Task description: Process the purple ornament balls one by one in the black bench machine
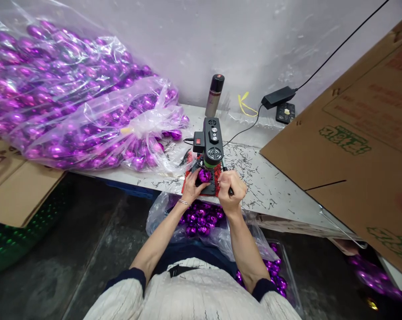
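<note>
A shiny purple bauble (pixel 204 175) sits under the head of a small black bench machine (pixel 212 138) with round vents and a red switch. My left hand (pixel 192 186) is closed round the bauble's left and near side, thumb and fingers against it. To the right, my right hand (pixel 232 189) is wrapped in a fist round the machine's black-gripped lever (pixel 231 192). Beneath the machine lies a red and black base (pixel 207 190). Just below the table edge, an open clear bag (pixel 201 218) in my lap holds many more purple baubles.
A big clear sack (pixel 70 102) of purple baubles fills the table's left. Behind the machine stand a spray can (pixel 215 95) and a black power adapter (pixel 278 97). Black scraps (pixel 254 178) litter the tabletop. A large cardboard box (pixel 347 142) leans in at right.
</note>
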`<state>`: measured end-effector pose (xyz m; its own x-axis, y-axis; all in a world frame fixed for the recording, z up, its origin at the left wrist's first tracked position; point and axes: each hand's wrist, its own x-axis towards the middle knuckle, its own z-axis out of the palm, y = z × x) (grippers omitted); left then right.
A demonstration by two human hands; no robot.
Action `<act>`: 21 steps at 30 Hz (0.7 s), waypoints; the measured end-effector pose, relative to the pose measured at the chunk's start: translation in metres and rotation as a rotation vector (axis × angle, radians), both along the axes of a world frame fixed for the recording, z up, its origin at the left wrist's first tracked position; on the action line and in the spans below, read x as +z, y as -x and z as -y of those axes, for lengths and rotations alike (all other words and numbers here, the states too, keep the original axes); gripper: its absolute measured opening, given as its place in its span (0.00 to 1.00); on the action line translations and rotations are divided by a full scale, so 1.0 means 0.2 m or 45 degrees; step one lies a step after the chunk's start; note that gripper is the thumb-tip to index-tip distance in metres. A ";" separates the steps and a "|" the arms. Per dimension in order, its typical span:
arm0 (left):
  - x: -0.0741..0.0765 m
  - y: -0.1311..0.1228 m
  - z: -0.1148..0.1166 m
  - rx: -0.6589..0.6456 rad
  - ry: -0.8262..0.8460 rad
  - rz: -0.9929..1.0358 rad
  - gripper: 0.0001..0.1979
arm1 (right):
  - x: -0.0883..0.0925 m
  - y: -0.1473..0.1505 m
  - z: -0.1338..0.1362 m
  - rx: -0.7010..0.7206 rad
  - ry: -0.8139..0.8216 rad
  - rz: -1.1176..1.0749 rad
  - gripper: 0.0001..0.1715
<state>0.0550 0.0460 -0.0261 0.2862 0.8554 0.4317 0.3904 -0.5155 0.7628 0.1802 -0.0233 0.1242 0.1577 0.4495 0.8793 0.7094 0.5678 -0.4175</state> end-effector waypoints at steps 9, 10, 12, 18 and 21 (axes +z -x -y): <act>-0.01 -0.01 0.00 0.025 -0.038 -0.013 0.33 | -0.24 0.01 -0.02 -0.006 -0.107 0.021 0.17; -0.01 -0.01 0.01 0.026 -0.038 -0.014 0.32 | -0.26 0.01 -0.02 -0.008 -0.112 0.019 0.17; -0.01 -0.01 0.01 0.032 -0.038 -0.017 0.32 | -0.28 0.00 -0.03 -0.005 -0.115 0.009 0.17; -0.01 -0.01 0.02 0.020 -0.074 -0.003 0.33 | -0.31 0.00 -0.03 0.018 -0.110 -0.017 0.18; -0.01 0.00 0.01 0.017 -0.085 -0.002 0.33 | -0.33 0.00 -0.03 0.024 -0.124 -0.026 0.18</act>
<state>0.0558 0.0431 -0.0274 0.2758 0.8284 0.4875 0.3982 -0.5601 0.7265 0.1809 -0.0170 0.0573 0.1682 0.3651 0.9157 0.6902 0.6196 -0.3738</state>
